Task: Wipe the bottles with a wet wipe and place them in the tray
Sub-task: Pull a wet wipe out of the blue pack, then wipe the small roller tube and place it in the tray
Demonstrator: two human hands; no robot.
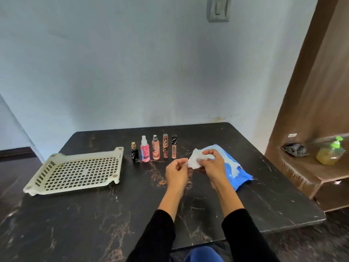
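1. One dark marbled table [79, 214] fills the lower half of the frame, with a pale wall behind it and a grey wall switch [219, 8] at the top centre.
2. Brown wooden shelves [311, 167] stand at the right edge; on one shelf sit a pump bottle of yellow liquid [330, 154] and a checked pouch [294, 149].
3. Left of centre, the cream slotted tray [37, 183] lies flat on the table with nothing in it.
4. Right of centre, a blue wipes pack [239, 171] lies on the table, partly hidden by the right hand; its printing is too blurred to read.
5. Five small bottles [155, 149] stand upright in a row at mid frame, between the tray and the pack: black, two pink sprays, then two slim tubes. Their labels cannot be read.
6. Both hands hover in front of the row, apart from the bottles. The left hand [176, 173] pinches the left corner of a white wet wipe [195, 160], and the right hand [211, 165] grips its right side with curled fingers.
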